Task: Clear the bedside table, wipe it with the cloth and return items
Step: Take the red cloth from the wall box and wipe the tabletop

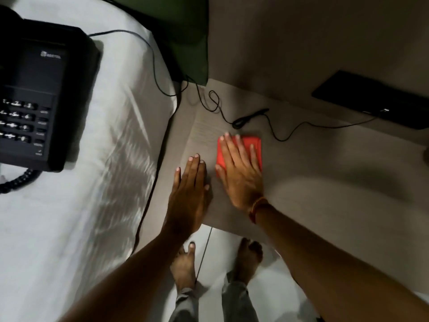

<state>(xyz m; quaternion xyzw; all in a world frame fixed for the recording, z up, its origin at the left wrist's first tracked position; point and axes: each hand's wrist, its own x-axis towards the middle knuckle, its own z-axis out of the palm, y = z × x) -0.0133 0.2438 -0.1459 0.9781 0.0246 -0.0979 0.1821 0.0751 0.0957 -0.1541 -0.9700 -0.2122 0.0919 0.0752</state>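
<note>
A folded red cloth (251,142) lies flat on the grey bedside table (325,163). My right hand (240,168) presses down on the cloth with fingers spread flat, covering most of it. My left hand (189,189) rests flat on the table's left part, beside the cloth and apart from it, holding nothing. A black desk telephone (34,98) sits on the white bed sheet at the left, off the table, its coiled cord (18,180) trailing below it.
A thin black cable (250,117) loops across the table's back part towards a black flat device (376,98) at the back right. A green pillow (185,38) leans at the back. My bare feet (185,263) stand on the pale floor below the table's front edge.
</note>
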